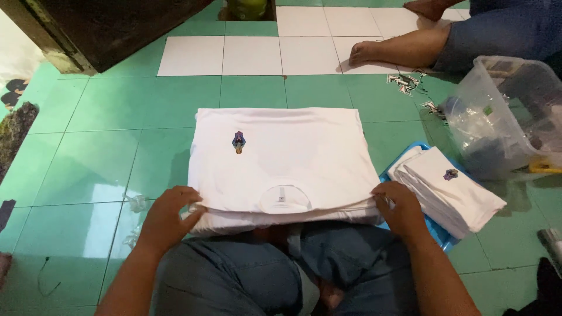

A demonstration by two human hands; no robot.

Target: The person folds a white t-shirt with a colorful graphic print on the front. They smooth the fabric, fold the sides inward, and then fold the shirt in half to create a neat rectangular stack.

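The left hand (167, 213) pinches the near-left edge of the white T-shirt (281, 161), fingers curled over the folded hem. The shirt lies flat on the green tiled floor (88, 169), collar toward the person, a small coloured emblem (239, 141) on its chest. The right hand (401, 208) pinches the near-right edge the same way. To fold it well, I judge both hands should lift evenly and keep the edge taut. Just right, a stack of folded shirts (448, 190) rests on a blue tray (436, 231).
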